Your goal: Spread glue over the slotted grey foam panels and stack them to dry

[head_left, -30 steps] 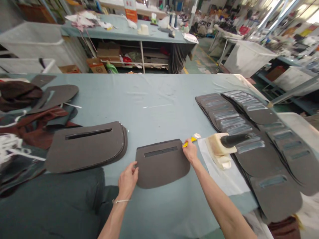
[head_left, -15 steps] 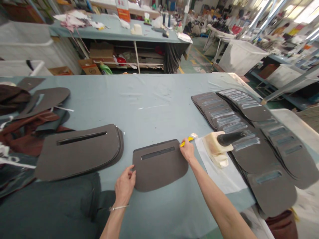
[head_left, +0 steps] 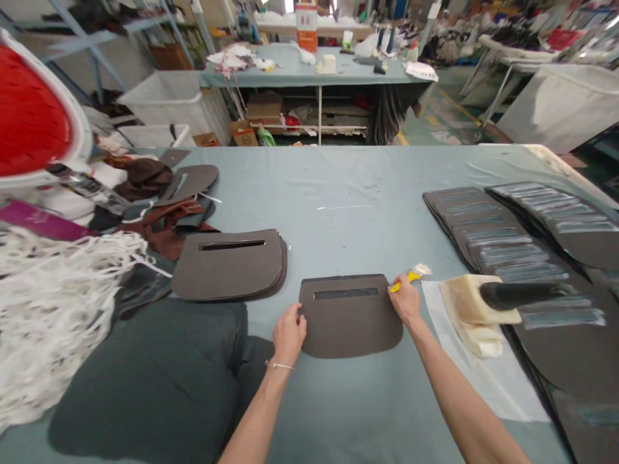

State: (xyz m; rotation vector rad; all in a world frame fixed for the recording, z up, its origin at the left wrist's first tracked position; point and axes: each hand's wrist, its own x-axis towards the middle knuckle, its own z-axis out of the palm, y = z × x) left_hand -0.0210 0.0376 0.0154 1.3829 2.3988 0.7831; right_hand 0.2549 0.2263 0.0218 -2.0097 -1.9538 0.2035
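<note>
A dark grey-brown panel (head_left: 351,328) with a slot near its top edge lies flat on the blue-green table (head_left: 338,412). At its left edge, my left hand (head_left: 289,332) has its fingers curled, thumb against the fingertips, touching the panel's border. My right hand (head_left: 405,301) is at the upper right corner and holds a small yellow-handled brush (head_left: 403,281), its whitish bristles pointing away from the panel. To the right, a cream-coloured container (head_left: 467,299) with a black handle sticking out rests on a white sheet (head_left: 507,380).
Slotted panels (head_left: 227,270) are stacked at left, above a dark folded cloth (head_left: 155,380). White cords (head_left: 53,322) lie at far left. Overlapping panels with glossy streaks (head_left: 503,238) cover the right side. Another table (head_left: 271,76) stands behind.
The view has swung left, bringing the white cords and a red object into sight. Both hands stay at the panel's edges, with the brush still in the right one.
</note>
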